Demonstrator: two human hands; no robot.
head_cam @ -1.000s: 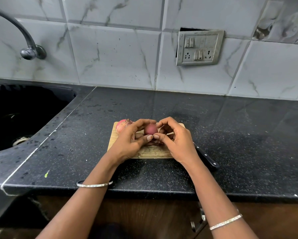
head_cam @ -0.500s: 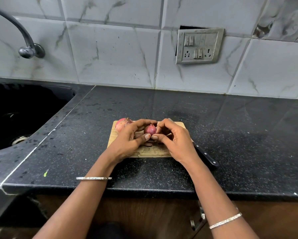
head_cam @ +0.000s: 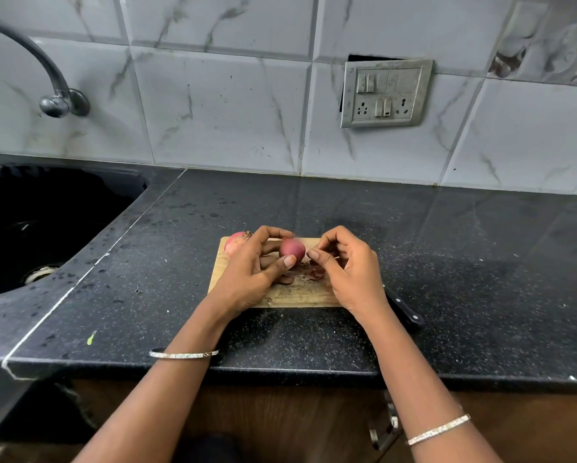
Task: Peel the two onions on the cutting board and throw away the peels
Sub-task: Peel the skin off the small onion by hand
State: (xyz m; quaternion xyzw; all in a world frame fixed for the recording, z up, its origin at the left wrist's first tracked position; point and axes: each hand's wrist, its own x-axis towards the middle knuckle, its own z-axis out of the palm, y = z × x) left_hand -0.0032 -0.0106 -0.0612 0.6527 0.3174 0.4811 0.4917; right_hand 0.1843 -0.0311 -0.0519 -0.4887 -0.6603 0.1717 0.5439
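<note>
Knife (head_cam: 404, 311) blade hidden under right hand (head_cam: 350, 277), far onion (head_cam: 235, 242) half-covered (by left hand (head_cam: 247, 279))

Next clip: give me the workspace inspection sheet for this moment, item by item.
Surface: black speckled counter, wet spots near the sink.
Job's things: held onion above the cutting board; second onion on its far left corner; peels on the board.
Clutter: knife right of the board, green scrap near the front edge.
Hands: left hand grips the held onion; right hand curled beside it, pinch unclear.
Cables: nothing seen.
Surroundings: tiled wall, tap, switch panel.
</note>
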